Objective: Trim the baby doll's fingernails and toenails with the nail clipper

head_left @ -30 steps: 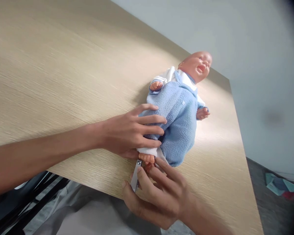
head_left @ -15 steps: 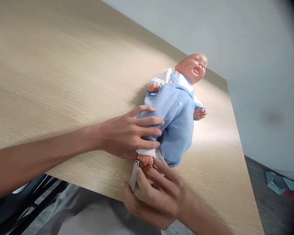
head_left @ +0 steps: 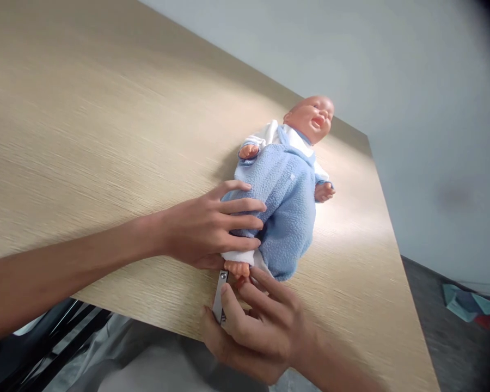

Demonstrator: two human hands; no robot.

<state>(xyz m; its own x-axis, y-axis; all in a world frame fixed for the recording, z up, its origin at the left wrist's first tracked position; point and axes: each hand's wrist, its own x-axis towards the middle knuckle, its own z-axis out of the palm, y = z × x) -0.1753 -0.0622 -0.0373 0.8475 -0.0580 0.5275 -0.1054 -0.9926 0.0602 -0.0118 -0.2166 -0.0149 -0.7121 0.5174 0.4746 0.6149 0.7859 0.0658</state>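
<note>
head view, item list.

1. doll (head_left: 288, 201): plastic baby in a blue fleece suit w/ white sleeves. lies on its back on table (head_left: 106, 136), head twd 1 o'clock, feet twd 7 o'clock. feet end sits close to the table's near edge.
2. left hand (head_left: 206, 228): enters from 9 o'clock. fingers (head_left: 245, 207) curl over the doll's lower leg and are closed on it. thumb is hidden underneath. white cuff shows just past the little finger.
3. doll foot (head_left: 237, 268): bare, sticks out of the cuff at 6 o'clock of the left fingers. sits between the two hands.
4. right hand (head_left: 257, 332): enters from 5 o'clock, palm partly below the near table edge. thumb + index pinch the nail clipper (head_left: 219, 296). other fingers are stretched twd 11 o'clock, tips at the foot. touching or just beside, cannot tell.
5. nail clipper: slim, silver, long axis twd 12 o'clock. its tip is just beside the foot at the foot's 8 o'clock. contact w/ a toe cannot be told.

edges/room:
- wide run of wood top at 9–12 o'clock of the doll.
- narrower strip at 3 o'clock, up to the table's right edge.
- near edge runs right under the right hand.
- grey wall (head_left: 433, 109) beyond the far and right edges.
- dark floor w/ coloured cloth (head_left: 473, 307) at 4 o'clock.
- black frame (head_left: 57, 337) below the near edge at 8 o'clock.
</note>
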